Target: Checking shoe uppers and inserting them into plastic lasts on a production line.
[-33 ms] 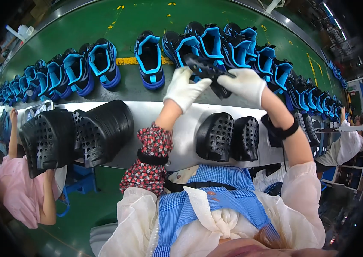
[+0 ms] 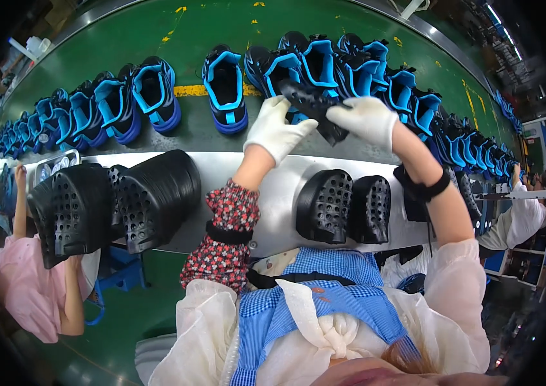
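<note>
My right hand, in a white glove, pinches a black perforated plastic shoe insert by its right side, above the far edge of the metal table. My left hand, gloved as well, is beside the insert's left end. Its thumb points right, spread away from the fingers, and the fingertips come close to the insert; whether they touch it is hard to see. Just beyond both hands are black shoes with bright blue linings, one of them a shoe partly covered by the insert.
Nested stacks of black inserts stand on the metal table: a long stack at left and a shorter stack at right. Rows of shoes line the green conveyor. Co-workers sit at left, in a pink top, and at far right.
The insert has turned slightly in my right hand, and its lower end has risen a little. My right hand has shifted slightly left. My left hand has hardly moved.
</note>
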The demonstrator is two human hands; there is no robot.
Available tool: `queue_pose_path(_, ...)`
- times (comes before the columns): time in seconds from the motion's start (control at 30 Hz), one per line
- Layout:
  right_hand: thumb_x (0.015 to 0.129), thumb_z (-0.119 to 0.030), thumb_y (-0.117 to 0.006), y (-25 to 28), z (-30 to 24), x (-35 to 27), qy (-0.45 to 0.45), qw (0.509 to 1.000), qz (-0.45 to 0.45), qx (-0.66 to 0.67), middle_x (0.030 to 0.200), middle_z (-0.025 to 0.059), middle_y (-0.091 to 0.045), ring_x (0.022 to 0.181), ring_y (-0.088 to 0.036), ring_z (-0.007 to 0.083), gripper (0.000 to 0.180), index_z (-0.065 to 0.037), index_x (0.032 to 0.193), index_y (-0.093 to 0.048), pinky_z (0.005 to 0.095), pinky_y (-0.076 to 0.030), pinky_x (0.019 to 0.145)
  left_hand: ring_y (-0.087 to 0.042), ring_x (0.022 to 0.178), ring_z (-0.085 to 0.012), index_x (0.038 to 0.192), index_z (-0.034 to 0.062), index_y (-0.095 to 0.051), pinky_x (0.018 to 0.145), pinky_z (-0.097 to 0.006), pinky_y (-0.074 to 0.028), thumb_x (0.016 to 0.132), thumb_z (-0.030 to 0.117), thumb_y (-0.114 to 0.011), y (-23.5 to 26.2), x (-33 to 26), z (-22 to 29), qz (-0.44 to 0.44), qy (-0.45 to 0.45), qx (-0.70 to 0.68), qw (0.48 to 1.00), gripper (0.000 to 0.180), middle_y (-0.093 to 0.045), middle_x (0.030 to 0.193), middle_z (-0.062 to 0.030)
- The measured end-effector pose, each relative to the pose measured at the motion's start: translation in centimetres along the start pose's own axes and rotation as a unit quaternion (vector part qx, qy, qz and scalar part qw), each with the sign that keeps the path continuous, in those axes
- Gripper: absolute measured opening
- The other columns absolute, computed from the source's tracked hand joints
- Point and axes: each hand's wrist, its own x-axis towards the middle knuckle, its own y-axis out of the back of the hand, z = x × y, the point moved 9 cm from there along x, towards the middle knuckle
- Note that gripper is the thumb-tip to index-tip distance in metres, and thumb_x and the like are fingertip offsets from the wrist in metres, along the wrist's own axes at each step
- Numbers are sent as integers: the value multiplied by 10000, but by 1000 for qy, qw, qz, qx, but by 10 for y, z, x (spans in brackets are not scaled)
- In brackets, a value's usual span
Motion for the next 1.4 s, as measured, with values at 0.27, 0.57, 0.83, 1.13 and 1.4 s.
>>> queue_pose_path(0.27, 819, -407, -503, 1, -25, 113, -47, 983, -18, -178, 804, 207, -654, 770, -648, 315, 480, 40, 845, -675, 375, -504, 706, -593, 1046, -345, 1095, 71, -641, 903, -399, -480, 838, 281, -563, -71, 37, -56, -306, 134, 211, 919, 341, -614, 1170, -159)
queue_pose_path(0.57, 838, -177, -595, -79, -40, 185, -9, 977, -32, -210, 1159, 163, -638, 1042, -626, 325, 271, -93, 1078, -689, 400, -509, 878, -585, 1131, -290, 1214, 175, -625, 914, -376, -482, 845, 328, -549, -82, 38, -67, -400, 131, 280, 862, 407, -592, 1264, -110)
queue_pose_path(0.83, 883, -118, -519, -62, -49, 189, 62, 987, 108, -103, 1171, 184, -623, 1020, -625, 348, 248, -53, 1087, -645, 407, -532, 831, -574, 1145, -287, 1249, 151, -596, 933, -373, -464, 850, 363, -540, -84, 45, -66, -407, 136, 287, 856, 456, -581, 1279, -117)
queue_pose_path(1.13, 840, -334, -552, -28, -45, 36, 229, 963, 135, -42, 1076, 183, -637, 1019, -600, 330, 451, -52, 1192, -578, 376, -480, 881, -609, 1053, -324, 1144, 180, -650, 855, -402, -516, 836, 356, -607, -19, 45, -65, -161, 142, 312, 926, 358, -648, 1123, -129)
queue_pose_path(1.4, 707, -320, -731, -62, 4, -149, 219, 970, 100, -45, 1021, 145, -631, 941, -613, 313, 432, -29, 1015, -647, 382, -500, 823, -551, 1137, -302, 1267, 158, -572, 961, -378, -457, 794, 298, -671, 20, 0, 2, 158, 36, 307, 938, 503, -566, 1261, -119)
